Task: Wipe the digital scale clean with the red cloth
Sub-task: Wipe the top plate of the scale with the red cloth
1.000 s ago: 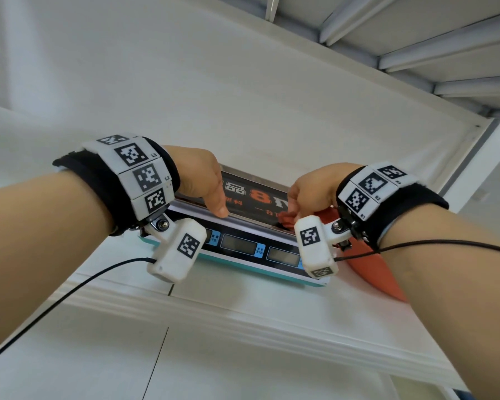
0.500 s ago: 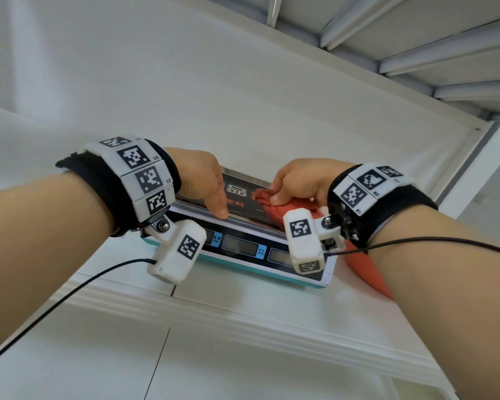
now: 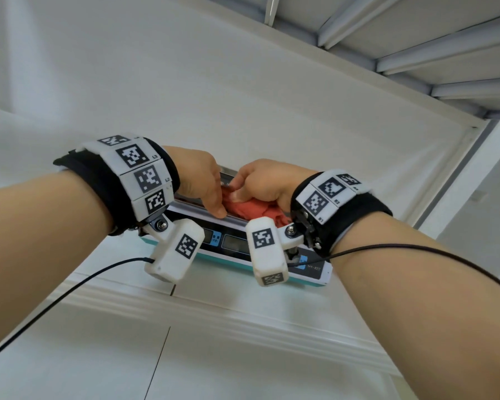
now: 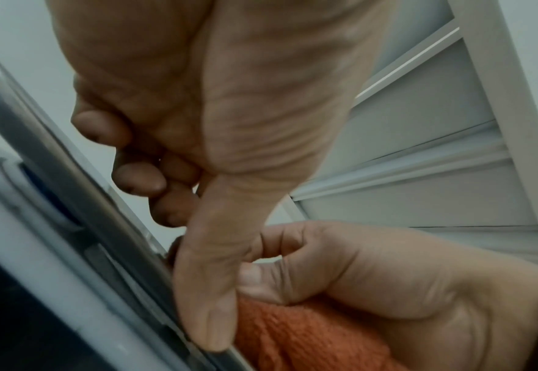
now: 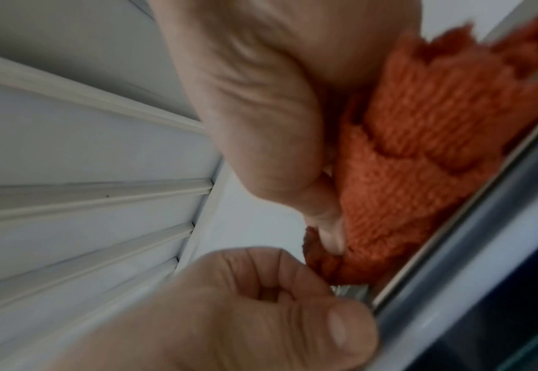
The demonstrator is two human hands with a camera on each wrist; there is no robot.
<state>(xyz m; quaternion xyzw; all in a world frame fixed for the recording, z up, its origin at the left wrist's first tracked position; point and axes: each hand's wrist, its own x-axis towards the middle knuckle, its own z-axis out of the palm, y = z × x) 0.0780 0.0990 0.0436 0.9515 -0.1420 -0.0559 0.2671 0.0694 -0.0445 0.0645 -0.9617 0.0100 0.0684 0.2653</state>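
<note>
The digital scale (image 3: 234, 243), with a steel platform, a dark display panel and a teal base, stands on a white shelf. My left hand (image 3: 211, 197) holds its left part: curled fingers on the platform, thumb (image 4: 210, 301) pressed along the front rim (image 4: 70, 175). My right hand (image 3: 251, 186) grips the bunched red cloth (image 3: 254, 210) and presses it on the platform, right beside the left thumb. In the right wrist view the cloth (image 5: 419, 150) lies against the steel rim (image 5: 467, 238) under my right hand (image 5: 261, 100). Most of the platform is hidden by both hands.
The scale sits near the front lip of the white shelf (image 3: 243, 307), with a white wall close behind. A slatted white underside (image 3: 416, 53) runs overhead at the upper right. Black cables (image 3: 70, 287) trail from both wrist cameras.
My right hand has slid the cloth leftward across the platform, from the right end to beside my left thumb. The cloth no longer hangs off the right side. The left hand stayed put.
</note>
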